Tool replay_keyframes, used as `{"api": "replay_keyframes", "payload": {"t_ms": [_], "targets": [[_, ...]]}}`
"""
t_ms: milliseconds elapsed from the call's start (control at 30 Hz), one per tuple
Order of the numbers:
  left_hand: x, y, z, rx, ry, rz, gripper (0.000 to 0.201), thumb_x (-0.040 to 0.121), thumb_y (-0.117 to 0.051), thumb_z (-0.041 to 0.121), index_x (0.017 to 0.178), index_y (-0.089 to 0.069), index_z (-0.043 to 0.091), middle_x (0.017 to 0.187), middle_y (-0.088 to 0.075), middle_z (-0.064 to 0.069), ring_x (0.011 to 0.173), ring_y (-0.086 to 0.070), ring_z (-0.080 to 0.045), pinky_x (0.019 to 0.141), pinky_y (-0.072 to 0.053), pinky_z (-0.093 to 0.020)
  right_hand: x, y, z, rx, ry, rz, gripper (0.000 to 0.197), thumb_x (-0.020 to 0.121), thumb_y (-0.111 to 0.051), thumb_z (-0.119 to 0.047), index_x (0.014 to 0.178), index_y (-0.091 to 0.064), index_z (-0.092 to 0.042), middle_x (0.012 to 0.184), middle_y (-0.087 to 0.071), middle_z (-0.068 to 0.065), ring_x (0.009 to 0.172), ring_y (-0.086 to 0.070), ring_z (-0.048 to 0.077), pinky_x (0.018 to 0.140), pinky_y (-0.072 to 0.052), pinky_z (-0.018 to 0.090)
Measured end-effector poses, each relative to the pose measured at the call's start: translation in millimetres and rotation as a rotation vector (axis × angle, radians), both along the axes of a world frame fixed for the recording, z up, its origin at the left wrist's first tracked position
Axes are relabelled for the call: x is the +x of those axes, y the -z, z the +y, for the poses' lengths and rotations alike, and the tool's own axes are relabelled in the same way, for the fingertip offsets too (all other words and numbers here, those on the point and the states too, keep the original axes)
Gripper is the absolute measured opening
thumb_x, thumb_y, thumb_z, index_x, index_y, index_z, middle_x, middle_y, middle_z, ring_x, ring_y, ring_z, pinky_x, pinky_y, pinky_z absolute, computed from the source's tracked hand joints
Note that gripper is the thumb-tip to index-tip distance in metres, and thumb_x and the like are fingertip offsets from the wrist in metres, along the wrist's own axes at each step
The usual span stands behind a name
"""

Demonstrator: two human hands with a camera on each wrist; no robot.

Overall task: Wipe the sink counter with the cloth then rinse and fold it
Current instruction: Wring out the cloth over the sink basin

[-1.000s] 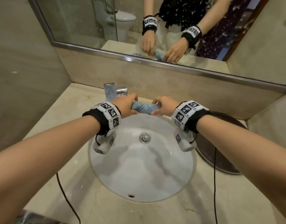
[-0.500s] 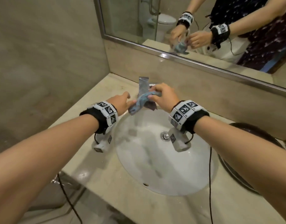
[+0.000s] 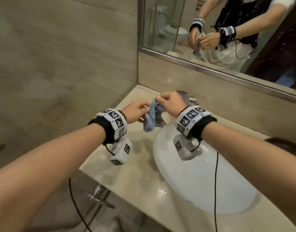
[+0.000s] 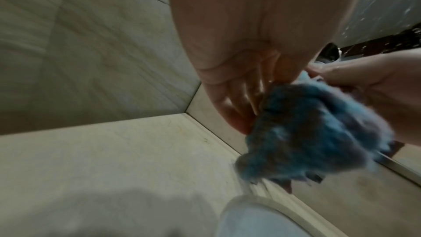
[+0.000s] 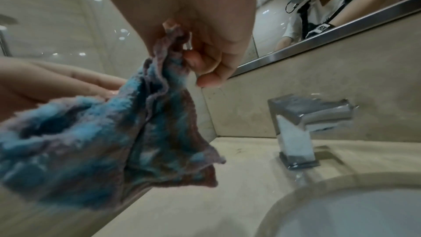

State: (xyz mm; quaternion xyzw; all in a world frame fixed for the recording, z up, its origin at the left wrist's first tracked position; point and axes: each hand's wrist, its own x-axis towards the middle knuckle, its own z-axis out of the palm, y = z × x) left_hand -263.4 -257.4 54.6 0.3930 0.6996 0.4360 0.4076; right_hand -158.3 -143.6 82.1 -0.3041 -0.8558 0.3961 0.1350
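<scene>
A damp blue and mauve cloth (image 3: 151,118) hangs bunched over the sink counter (image 3: 127,166), just left of the white basin (image 3: 204,185). My right hand (image 3: 160,99) pinches its top edge between thumb and fingers, which shows close up in the right wrist view, where the cloth (image 5: 118,141) droops from the right hand (image 5: 182,49). My left hand (image 3: 141,113) is beside the cloth on its left. In the left wrist view its straight fingers (image 4: 230,113) touch the side of the cloth (image 4: 307,132). The left thumb is hidden.
A square chrome faucet (image 5: 300,123) stands on the counter behind the basin, partly hidden by my right hand in the head view. The mirror (image 3: 227,30) runs along the back wall. Water drops (image 3: 160,190) lie on the counter's front. A dark round object (image 3: 287,143) sits at the right.
The cloth was twisted tight between both hands over the basin. Both hands moved left over the counter, the twist loosened, and the cloth now hangs from the right hand.
</scene>
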Motion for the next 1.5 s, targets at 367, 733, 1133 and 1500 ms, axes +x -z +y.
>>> {"api": "replay_keyframes", "payload": {"t_ms": [367,733,1133,1500], "targets": [[-76,4,-30,-0.027,-0.125,0.244,0.032,0.091,-0.038,-0.007,0.111,-0.054,0.01,0.083,-0.054,-0.012,0.081,-0.052,-0.022,0.066,-0.043,-0.027,-59,8,-45,-0.069,0.106,-0.176,0.026,0.088,-0.053,-0.009,0.112,-0.061,-0.008,0.07,-0.054,-0.001,0.074,-0.056,0.019,0.069,-0.045,0.024],[-99,5,-27,0.0,-0.34,0.216,0.047,0.078,-0.054,-0.011,0.119,-0.051,0.011,0.107,-0.058,-0.016,0.093,-0.056,-0.025,0.078,-0.049,-0.036,-64,-11,-23,-0.289,0.078,0.011,0.037,0.085,-0.049,0.008,0.055,-0.042,-0.012,0.04,-0.046,-0.008,0.042,-0.046,0.002,0.042,-0.036,0.011],[-84,-21,-22,-0.07,0.06,0.364,0.074,0.075,-0.074,0.005,0.138,-0.037,0.008,0.136,-0.047,-0.006,0.129,-0.041,-0.017,0.102,-0.031,-0.018,-87,-39,-21,-0.501,-0.264,0.117,0.032,0.081,-0.043,0.014,0.069,-0.056,-0.012,0.073,-0.055,0.003,0.07,-0.052,0.012,0.066,-0.044,0.022],[-114,-37,-21,-0.168,-0.272,0.671,0.042,0.077,-0.072,0.017,0.063,-0.033,0.021,0.066,-0.044,-0.001,0.075,-0.041,-0.019,0.055,-0.023,-0.031,-82,-50,19,0.219,-0.015,-0.071,0.024,0.087,-0.052,-0.003,0.101,-0.071,-0.008,0.084,-0.058,0.003,0.085,-0.051,0.013,0.072,-0.034,0.018]]}}
